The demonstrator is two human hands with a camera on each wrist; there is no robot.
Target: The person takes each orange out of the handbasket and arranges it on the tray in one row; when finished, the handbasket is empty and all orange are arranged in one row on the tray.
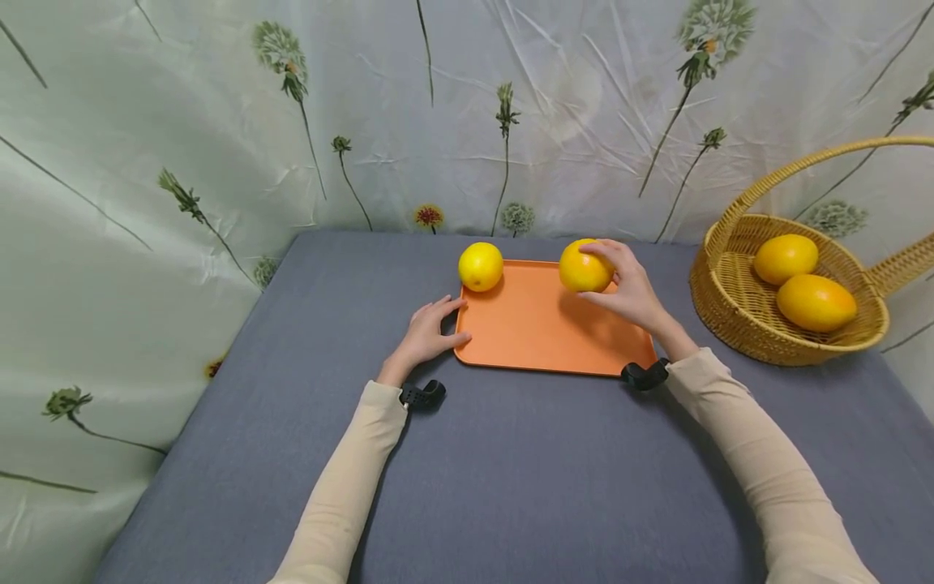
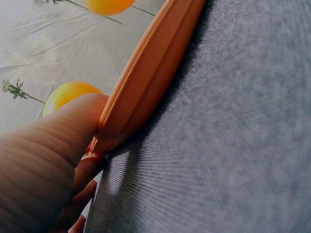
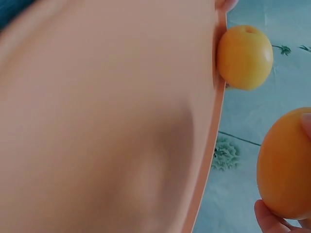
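A: Starting at the left, how is that hand?

B: Your left hand [image 1: 430, 331] is spread, thumb apart from the fingers, touching the left edge of the orange tray [image 1: 529, 324]. A light, steady touch there should stop it skidding.

A: And the loose fruit [image 1: 481, 267]?

B: It sits at the tray's far-left corner. A jolt could set it rolling, so avoid tugging the rim.

A: What about the held fruit [image 1: 579, 269]?

B: You pinch it between the thumb and fingers of your right hand [image 1: 629, 288], apparently raised over the tray's right half, its shadow on the tray. Smooth skin may slip, so grip round its widest part and move slowly.

A: How does it look?

B: Glossy, yellow shading to orange, somewhat egg-shaped in your right-wrist view. Farther right, two similar fruits [image 1: 816, 302] lie in the wicker basket [image 1: 730, 320].
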